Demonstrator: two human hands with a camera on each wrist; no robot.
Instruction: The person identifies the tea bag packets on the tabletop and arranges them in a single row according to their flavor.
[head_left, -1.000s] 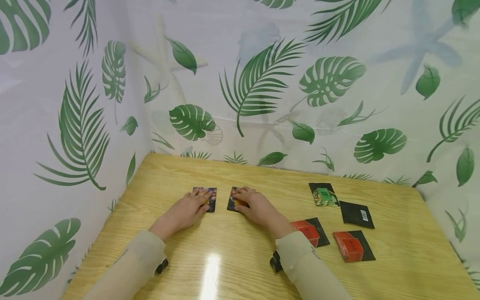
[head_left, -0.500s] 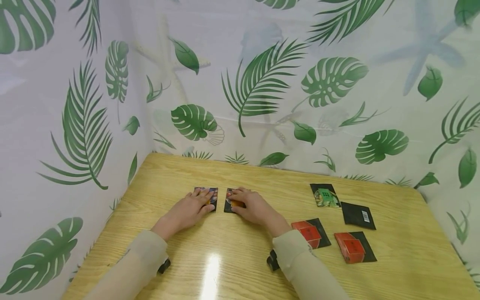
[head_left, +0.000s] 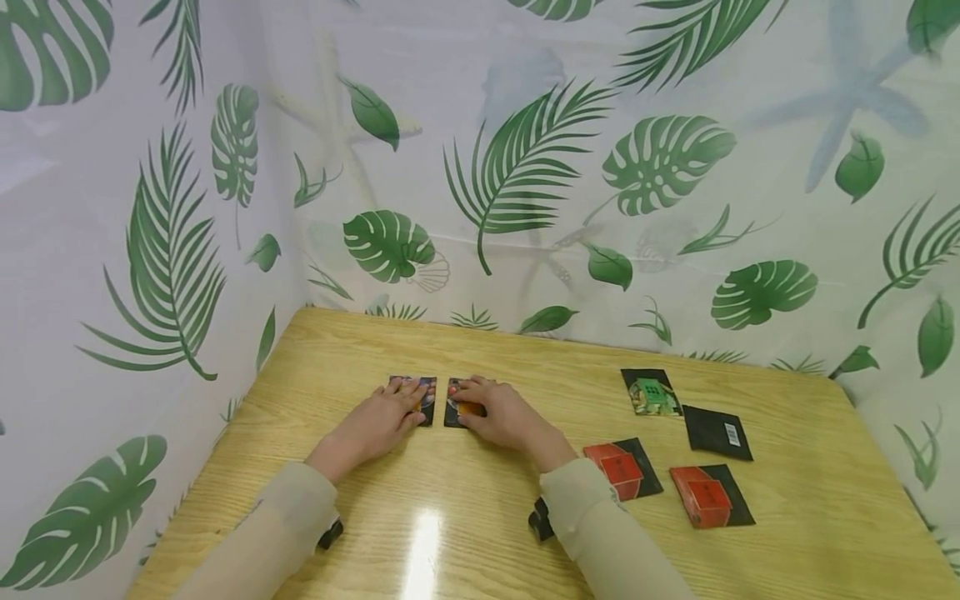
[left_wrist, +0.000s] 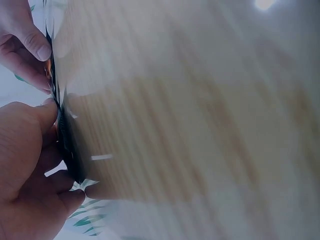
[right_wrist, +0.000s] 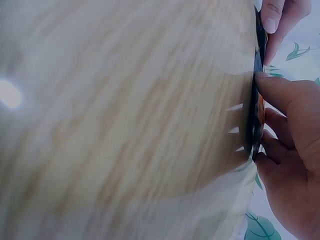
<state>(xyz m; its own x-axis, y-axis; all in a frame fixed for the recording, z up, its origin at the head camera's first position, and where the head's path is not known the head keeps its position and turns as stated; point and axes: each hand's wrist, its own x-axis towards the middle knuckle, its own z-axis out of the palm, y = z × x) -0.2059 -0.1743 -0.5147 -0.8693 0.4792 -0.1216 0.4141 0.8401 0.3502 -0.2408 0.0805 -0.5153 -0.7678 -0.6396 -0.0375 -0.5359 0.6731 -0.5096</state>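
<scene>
Two small black packets with colourful printed fronts lie side by side on the wooden table, a narrow gap between them. My left hand (head_left: 381, 419) rests over the left packet (head_left: 429, 408), fingers spread across its face and thumb at its near right corner. On the right packet (head_left: 452, 414), my right hand (head_left: 508, 415) presses with its fingertips, thumb near the lower edge. Both hands cover much of the prints. In the left wrist view the left packet (left_wrist: 67, 142) appears edge-on under the fingertips. The right wrist view likewise shows the right packet (right_wrist: 257, 112) nearly edge-on, flat on the table.
Towards the right of the table (head_left: 420, 483) lie a green-printed packet (head_left: 654, 395), a black packet with a barcode label (head_left: 717, 433) and two red-printed packets, one (head_left: 624, 471) beside my right forearm, the other (head_left: 708, 497) further right. A leaf-patterned curtain (head_left: 525, 167) borders the table.
My right hand has slid its packet left, narrowing the gap to the left packet. My left hand stays nearly in place on its packet.
</scene>
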